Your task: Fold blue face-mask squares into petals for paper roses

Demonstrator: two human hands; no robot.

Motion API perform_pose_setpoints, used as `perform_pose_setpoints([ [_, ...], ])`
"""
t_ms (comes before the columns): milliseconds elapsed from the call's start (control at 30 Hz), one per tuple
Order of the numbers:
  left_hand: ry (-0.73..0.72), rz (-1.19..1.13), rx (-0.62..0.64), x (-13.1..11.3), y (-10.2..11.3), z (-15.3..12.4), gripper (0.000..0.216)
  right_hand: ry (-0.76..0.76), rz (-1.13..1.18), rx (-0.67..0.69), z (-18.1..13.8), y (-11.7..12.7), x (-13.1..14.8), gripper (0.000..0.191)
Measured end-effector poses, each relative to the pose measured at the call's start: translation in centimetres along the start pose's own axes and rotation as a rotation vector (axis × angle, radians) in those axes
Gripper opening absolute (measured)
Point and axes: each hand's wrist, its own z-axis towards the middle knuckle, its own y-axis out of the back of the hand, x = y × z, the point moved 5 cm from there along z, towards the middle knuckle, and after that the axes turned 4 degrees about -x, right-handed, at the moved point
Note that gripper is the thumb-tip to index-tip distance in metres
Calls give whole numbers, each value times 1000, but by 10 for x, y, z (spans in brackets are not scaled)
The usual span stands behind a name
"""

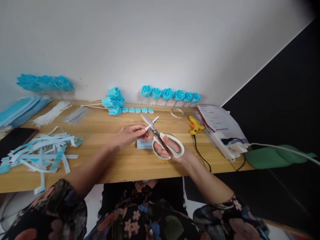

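My right hand (172, 149) has its thumb and fingers through the cream handles of a pair of scissors (180, 146). The blades stand slightly apart and point away from me, up and to the left. Between the fingertips of my left hand (130, 135) is a narrow white strip (156, 119), which crosses at the blades. Whether it runs between them or behind one, I cannot tell. Under both hands, a folded light-blue stack (144, 144) rests on the wooden table, partly covered by my fingers.
Blue fabric roses (167, 94) line the wall, and more flowers (113, 101) lie left of small blue folded pieces (138, 110). A tape roll (177, 112), yellow glue gun (195, 125) and power strip (222, 146) are rightward. Cut strips (42, 153) and a phone (17, 138) lie left.
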Motion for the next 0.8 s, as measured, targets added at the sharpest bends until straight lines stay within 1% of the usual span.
perform_pose_setpoints([
  [100,17,60,-52,-2,0,0,40,-3,-21,-12,1,-6,0,62],
  [200,6,112,-140,-4,4,2,43,-39,-75,17,2,-15,-4,63],
  [300,12,43,-197,-6,7,4,41,-57,-143,78,1,-22,-6,67],
  [433,16,-85,-240,-7,12,6,38,0,-235,136,-5,-25,0,71],
  [600,-18,-161,-216,-7,17,7,36,19,-330,121,-17,-9,0,70],
  [800,-23,-179,-171,-5,17,9,38,23,-270,63,-22,14,-6,65],
])
